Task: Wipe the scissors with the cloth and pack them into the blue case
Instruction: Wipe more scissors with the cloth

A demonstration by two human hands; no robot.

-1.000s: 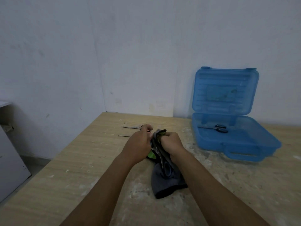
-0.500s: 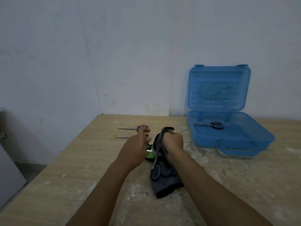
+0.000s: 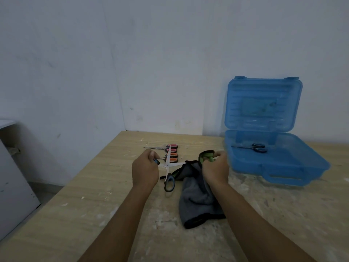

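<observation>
Blue-and-black loop, left hand: the fingers are curled round one handle loop of the open scissors. The other loop hangs free below, just over the table.
Right hand: a fist closed round a bunch of the grey cloth and a green piece. I cannot tell whether the green is cloth or a handle.
Blades: spread wide in a cross. One tip points away toward the wall; the other reaches right to the edge of the bunched cloth, touching or just entering it.
Scissors handling: judged light and rigid, with smooth, slippery steel and sharp edges and tips. The pivot looks loose, so the free loop may swing. They are best held by the plastic loops or at the pivot, with cloth between fingers and edge.
Cloth handling: soft, limp and fairly thick. Its tail lies heaped on the table. It should fold round a blade readily but could snag on a tip.
Waiting scissors: orange- and pink-handled pairs lie side by side just beyond the hands.
Blue case: open, well to the right, with its lid upright against the wall. One pair of black-handled scissors lies in the tray.
Stage: probably wiping, with packing this pair not yet done.
</observation>
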